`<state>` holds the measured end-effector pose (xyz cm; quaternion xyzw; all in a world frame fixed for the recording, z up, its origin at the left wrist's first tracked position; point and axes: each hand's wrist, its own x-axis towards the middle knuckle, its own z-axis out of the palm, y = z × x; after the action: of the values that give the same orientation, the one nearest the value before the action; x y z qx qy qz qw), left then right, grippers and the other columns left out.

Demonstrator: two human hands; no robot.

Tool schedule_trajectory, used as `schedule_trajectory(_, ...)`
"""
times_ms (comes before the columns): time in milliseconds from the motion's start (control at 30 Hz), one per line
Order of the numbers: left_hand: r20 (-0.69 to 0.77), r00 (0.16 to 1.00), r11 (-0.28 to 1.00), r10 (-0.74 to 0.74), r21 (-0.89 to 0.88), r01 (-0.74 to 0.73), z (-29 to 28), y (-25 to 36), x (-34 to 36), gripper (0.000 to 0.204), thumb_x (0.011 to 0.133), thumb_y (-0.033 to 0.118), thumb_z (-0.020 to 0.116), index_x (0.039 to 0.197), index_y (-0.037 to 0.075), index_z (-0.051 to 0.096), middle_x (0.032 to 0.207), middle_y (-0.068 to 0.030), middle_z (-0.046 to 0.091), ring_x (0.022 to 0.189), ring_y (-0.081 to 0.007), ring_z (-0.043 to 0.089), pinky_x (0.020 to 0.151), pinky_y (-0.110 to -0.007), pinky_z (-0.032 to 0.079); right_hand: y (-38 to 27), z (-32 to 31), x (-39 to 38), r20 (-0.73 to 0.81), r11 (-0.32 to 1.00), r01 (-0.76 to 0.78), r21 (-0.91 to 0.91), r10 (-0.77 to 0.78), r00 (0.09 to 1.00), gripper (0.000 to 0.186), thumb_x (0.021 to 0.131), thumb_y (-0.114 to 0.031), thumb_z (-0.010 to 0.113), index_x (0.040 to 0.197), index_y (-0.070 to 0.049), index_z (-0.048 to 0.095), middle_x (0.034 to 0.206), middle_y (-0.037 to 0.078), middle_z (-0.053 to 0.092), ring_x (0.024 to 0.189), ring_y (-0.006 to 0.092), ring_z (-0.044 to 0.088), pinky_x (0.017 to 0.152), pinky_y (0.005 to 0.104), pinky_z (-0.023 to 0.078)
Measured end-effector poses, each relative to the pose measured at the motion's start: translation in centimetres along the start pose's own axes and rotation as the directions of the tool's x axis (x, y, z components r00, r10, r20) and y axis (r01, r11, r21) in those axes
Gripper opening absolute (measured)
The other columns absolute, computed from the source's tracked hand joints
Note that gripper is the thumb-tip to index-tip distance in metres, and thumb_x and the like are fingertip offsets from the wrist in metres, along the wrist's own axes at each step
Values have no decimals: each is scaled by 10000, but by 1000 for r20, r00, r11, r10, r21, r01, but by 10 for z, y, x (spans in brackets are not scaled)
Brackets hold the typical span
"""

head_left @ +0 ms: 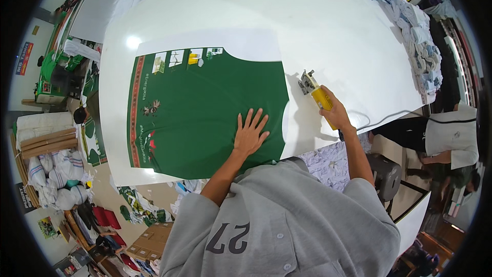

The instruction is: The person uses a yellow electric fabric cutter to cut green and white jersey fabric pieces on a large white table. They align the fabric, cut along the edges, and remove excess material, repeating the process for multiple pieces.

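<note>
A green printed fabric panel (pixel 215 92) lies spread on the white table (pixel 328 15), with curved cut-outs at its upper right corner and right side. Small pictures and a red patterned band run along its left part. My left hand (pixel 249 134) rests flat on the panel's lower right area, fingers spread. To the right of the panel, my right hand (pixel 337 110) is wrapped round the yellow body of an electric fabric cutter (pixel 322 98). The cutter's metal head points up and left, apart from the fabric. White material (pixel 256 41) shows beyond the panel's top edge.
A dark power cord (pixel 405 114) trails from the cutter's end off to the right. Bundled light-blue and white fabric (pixel 417 41) lines the table's far right edge. At right stands another person (pixel 451 133) in a light shirt. Below the table lie fabric scraps (pixel 330 166).
</note>
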<state>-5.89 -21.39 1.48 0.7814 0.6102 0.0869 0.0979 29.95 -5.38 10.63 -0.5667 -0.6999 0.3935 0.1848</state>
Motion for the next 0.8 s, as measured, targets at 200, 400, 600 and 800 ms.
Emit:
schedule_trajectory(200, 124, 986, 993, 115, -3, -115, -17, -16, -86, 690, 1086, 543, 586, 1697, 243, 472, 1834, -61, 291, 1686, -371, 232, 1316, -720, 201, -9, -11, -32, 225, 963, 36, -269, 27, 974, 935, 822, -86, 754, 1688, -296, 469, 1408, 202, 671, 1261, 445, 687, 1078, 465, 578)
schedule_trajectory(400, 165, 967, 981, 194, -61, -186, -24, -2, -146, 603, 1088, 462, 625, 1636, 224, 549, 1791, -77, 378, 1638, -352, 342, 1300, -698, 246, -15, -12, -52, 369, 920, 166, -356, -25, 929, 874, 833, -134, 738, 1655, -326, 509, 1322, 194, 678, 1112, 440, 740, 990, 484, 620)
schedule_trajectory(600, 7, 995, 988, 101, -118, -100, -34, 15, -107, 510, 1102, 406, 619, 1569, 201, 610, 1716, -91, 481, 1566, -305, 450, 1291, -581, 328, -19, -15, -42, 426, 837, 240, -492, -9, 905, 840, 842, -141, 733, 1627, -364, 534, 1385, 189, 653, 1089, 441, 748, 969, 487, 645)
schedule_trajectory(800, -100, 992, 991, 78, -101, -88, -9, 20, -46, 529, 1096, 394, 623, 1600, 235, 589, 1759, -70, 425, 1609, -327, 387, 1318, -619, 276, -11, -19, -26, 480, 824, 323, -467, -70, 874, 745, 930, -195, 762, 1618, -362, 529, 1374, 122, 653, 1065, 374, 751, 955, 470, 630)
